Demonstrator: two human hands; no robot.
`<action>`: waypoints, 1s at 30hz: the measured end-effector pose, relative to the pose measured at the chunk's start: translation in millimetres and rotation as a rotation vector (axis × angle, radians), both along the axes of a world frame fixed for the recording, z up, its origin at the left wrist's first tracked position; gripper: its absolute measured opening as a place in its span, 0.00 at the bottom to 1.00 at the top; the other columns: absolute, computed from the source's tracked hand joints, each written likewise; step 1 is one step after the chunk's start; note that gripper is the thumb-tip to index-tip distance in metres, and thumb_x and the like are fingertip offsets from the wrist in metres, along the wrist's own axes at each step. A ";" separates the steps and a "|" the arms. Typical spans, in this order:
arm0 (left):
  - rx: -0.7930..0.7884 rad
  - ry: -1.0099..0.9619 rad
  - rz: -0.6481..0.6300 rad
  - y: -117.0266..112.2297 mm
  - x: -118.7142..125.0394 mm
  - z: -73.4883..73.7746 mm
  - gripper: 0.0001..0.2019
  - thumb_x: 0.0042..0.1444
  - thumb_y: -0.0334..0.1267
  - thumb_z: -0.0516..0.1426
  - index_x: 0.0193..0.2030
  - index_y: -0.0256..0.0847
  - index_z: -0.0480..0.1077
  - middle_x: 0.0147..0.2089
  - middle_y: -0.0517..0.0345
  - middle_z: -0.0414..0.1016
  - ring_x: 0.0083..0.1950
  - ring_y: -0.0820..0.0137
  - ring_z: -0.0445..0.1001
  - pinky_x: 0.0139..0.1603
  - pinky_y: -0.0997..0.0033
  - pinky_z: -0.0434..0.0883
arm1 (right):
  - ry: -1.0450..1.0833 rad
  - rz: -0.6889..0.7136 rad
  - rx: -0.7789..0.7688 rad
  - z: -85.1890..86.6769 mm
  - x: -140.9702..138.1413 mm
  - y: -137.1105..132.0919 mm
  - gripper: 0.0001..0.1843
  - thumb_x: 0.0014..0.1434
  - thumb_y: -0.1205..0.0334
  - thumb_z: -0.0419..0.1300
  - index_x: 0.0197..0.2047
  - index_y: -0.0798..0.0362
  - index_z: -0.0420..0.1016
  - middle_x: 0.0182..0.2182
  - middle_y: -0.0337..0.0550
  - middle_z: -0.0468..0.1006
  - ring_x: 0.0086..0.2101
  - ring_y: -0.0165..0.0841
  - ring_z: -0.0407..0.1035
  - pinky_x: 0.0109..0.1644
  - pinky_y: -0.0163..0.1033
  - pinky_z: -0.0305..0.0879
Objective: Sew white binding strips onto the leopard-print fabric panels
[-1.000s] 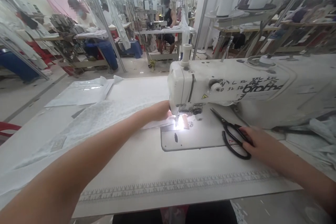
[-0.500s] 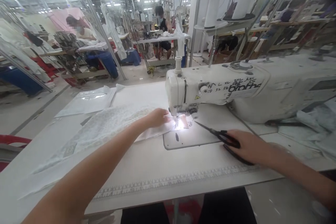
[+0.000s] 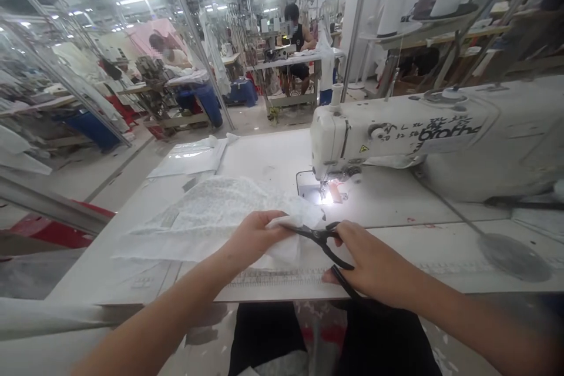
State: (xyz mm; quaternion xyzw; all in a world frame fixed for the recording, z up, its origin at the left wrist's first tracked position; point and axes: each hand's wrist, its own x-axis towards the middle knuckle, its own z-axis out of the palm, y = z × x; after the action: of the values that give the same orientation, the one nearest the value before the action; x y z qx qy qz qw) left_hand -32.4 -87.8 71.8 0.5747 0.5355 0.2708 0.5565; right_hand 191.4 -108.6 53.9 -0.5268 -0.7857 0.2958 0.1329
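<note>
My left hand (image 3: pixel 255 236) is closed on the near edge of a white patterned fabric piece (image 3: pixel 220 211) that lies on the sewing table (image 3: pixel 440 241). My right hand (image 3: pixel 374 261) grips black scissors (image 3: pixel 324 239), whose blades point left and meet the fabric right beside my left fingers. Behind both hands stands a white sewing machine (image 3: pixel 396 129), its lamp lighting the needle area (image 3: pixel 326 194).
A clear plastic bag (image 3: pixel 194 155) lies at the table's far left. A ruler strip (image 3: pixel 282 276) runs along the near edge. Other people sit at sewing stations across the aisle, among metal racks and blue bins.
My left hand drew the fabric back from the needle toward the near edge. My right hand picked the scissors up from the table and brought them left to the fabric.
</note>
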 end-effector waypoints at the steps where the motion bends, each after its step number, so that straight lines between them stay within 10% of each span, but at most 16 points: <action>1: -0.003 -0.011 -0.018 -2.4 1.3 0.9 0.13 0.49 0.48 0.60 0.28 0.38 0.72 0.24 0.64 0.67 0.26 0.77 0.63 0.28 0.78 0.59 | -0.002 -0.011 0.021 -2.1 -0.5 -2.9 0.19 0.47 0.49 0.64 0.30 0.51 0.59 0.34 0.41 0.69 0.34 0.37 0.64 0.32 0.37 0.58; 7: -0.212 -0.099 -0.098 -3.4 9.4 -6.6 0.12 0.48 0.46 0.61 0.34 0.39 0.72 0.30 0.59 0.71 0.28 0.74 0.68 0.30 0.74 0.63 | 0.066 -0.072 -0.117 -19.9 17.8 -16.1 0.19 0.54 0.50 0.57 0.21 0.51 0.56 0.21 0.36 0.68 0.23 0.33 0.63 0.25 0.34 0.53; 13: -0.444 -0.402 -0.135 11.9 20.0 -22.1 0.07 0.47 0.33 0.59 0.35 0.38 0.70 0.31 0.59 0.68 0.30 0.74 0.69 0.34 0.73 0.67 | 0.268 -0.185 0.070 -6.3 19.1 -11.0 0.07 0.52 0.57 0.58 0.30 0.50 0.64 0.24 0.36 0.71 0.26 0.33 0.66 0.28 0.35 0.59; 30: -0.014 -0.196 -0.171 -3.9 22.7 -35.2 0.11 0.48 0.43 0.61 0.30 0.37 0.68 0.28 0.62 0.66 0.29 0.76 0.63 0.31 0.76 0.62 | 0.521 -0.193 0.121 -14.5 -17.6 -0.3 0.06 0.53 0.62 0.57 0.31 0.50 0.61 0.27 0.36 0.70 0.26 0.31 0.64 0.31 0.35 0.61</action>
State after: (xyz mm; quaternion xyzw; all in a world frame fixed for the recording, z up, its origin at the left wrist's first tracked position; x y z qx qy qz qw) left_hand -9.6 -91.7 36.5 0.5852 0.4295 0.2737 0.6310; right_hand 173.8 -108.8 39.4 -0.4964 -0.6877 0.3595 0.3890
